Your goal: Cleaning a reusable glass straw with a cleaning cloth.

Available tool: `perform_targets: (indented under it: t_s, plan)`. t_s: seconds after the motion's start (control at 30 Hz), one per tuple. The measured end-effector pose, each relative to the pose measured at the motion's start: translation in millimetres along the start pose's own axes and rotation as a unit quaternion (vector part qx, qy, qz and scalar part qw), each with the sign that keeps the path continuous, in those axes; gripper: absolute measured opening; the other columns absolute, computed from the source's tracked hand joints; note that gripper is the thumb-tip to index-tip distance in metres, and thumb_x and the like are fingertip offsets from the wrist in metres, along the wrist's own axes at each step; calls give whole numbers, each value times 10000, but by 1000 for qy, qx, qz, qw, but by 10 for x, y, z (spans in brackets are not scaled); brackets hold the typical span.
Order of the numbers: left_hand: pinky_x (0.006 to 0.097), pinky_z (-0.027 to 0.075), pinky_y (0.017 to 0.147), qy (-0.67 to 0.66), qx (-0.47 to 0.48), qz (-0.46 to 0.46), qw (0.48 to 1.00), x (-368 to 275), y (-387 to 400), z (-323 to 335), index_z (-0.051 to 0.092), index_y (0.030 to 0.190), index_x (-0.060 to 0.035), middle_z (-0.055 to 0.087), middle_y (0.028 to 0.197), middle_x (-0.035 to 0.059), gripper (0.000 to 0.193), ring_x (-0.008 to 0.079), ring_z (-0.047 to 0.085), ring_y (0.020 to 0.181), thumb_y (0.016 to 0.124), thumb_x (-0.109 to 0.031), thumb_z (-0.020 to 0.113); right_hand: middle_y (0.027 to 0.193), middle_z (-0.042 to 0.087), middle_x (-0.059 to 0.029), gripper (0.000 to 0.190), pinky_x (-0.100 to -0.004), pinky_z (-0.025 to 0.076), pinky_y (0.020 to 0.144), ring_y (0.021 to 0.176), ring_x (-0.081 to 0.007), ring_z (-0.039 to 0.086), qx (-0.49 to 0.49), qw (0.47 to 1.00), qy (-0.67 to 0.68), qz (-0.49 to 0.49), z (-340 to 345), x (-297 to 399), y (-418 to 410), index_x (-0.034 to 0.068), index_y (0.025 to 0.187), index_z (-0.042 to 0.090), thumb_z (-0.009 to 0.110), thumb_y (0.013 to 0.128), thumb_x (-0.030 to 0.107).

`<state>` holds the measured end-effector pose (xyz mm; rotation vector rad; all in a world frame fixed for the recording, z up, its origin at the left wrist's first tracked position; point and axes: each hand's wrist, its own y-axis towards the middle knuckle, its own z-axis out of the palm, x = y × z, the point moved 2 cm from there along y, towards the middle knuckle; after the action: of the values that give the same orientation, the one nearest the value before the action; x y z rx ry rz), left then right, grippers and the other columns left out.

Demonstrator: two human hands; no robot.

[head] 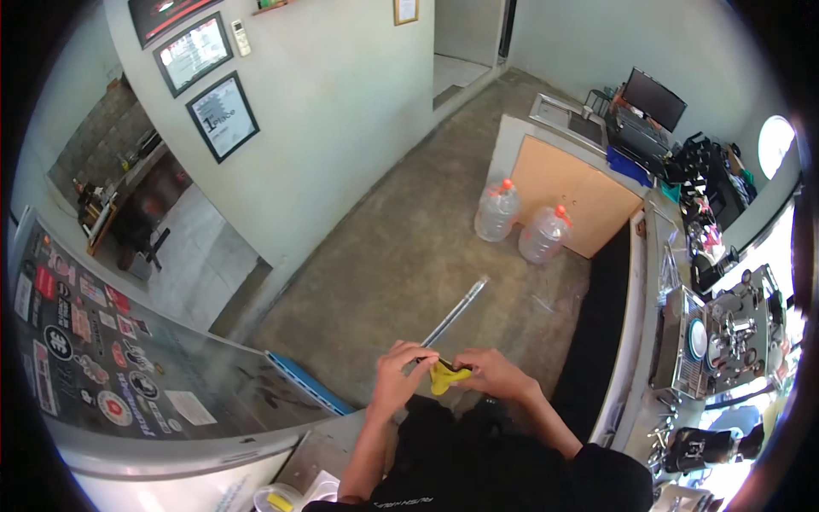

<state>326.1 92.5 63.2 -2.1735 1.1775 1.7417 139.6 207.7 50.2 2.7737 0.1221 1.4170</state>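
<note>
In front of my body, my left hand [400, 377] pinches one side of a small yellow flexible item [441, 379] with a dark upper edge. The fingers of my right hand [491, 372] grip its other side. What exactly the yellow item is cannot be made out. A long, thin, shiny rod [454, 313] runs from behind my left fingertips up and to the right, over the concrete floor [384, 256]. Its near end is hidden, so I cannot tell whether my left hand holds it.
Two large clear water bottles [498, 211] with orange caps stand by a wooden cabinet door [563, 192]. Along the right runs a counter with an espresso machine [723, 333]. A sticker-covered glass-fronted appliance [128, 358] stands left, beside a blue panel edge [310, 384].
</note>
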Motion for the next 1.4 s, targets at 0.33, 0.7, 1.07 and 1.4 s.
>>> perform_targets:
  t_s: [0.33, 0.7, 1.07, 1.4]
  plan:
    - [325, 515, 825, -61, -164, -62, 983, 426, 504, -1225, 728, 942, -4, 745, 947, 109, 104, 208, 662, 907, 839, 7, 737, 1172, 661, -71, 478, -290, 542, 843, 960, -151, 647, 24, 982, 182, 38, 193, 175, 1461, 13, 1320, 626, 768, 899, 188]
    - [293, 501, 839, -144, -64, -81, 984, 1318, 1651, -1587, 715, 953, 25, 722, 961, 99, 79, 162, 658, 918, 874, 21, 713, 1035, 668, -65, 161, -385, 540, 972, 1029, -215, 643, -307, 389, 857, 139, 689, -866, 3094, 42, 969, 624, 467, 987, 10]
    - [288, 522, 834, -171, 112, 3, 979, 1936, 3422, -2489, 679, 959, 25, 708, 957, 97, 61, 169, 675, 920, 899, 15, 685, 892, 692, -67, 256, -368, 580, 742, 800, -207, 679, -61, 593, 763, 248, 615, -729, 5220, 82, 961, 646, 496, 1014, 282]
    - [264, 479, 907, -352, 264, -33, 897, 2514, 4156, -2880, 624, 979, 12, 659, 1033, 70, 82, 130, 609, 1004, 966, -55, 669, 1142, 687, -77, 290, -370, 569, 865, 984, -213, 679, -263, 795, 544, 55, 675, -309, 5978, 94, 1198, 620, 560, 1017, 313]
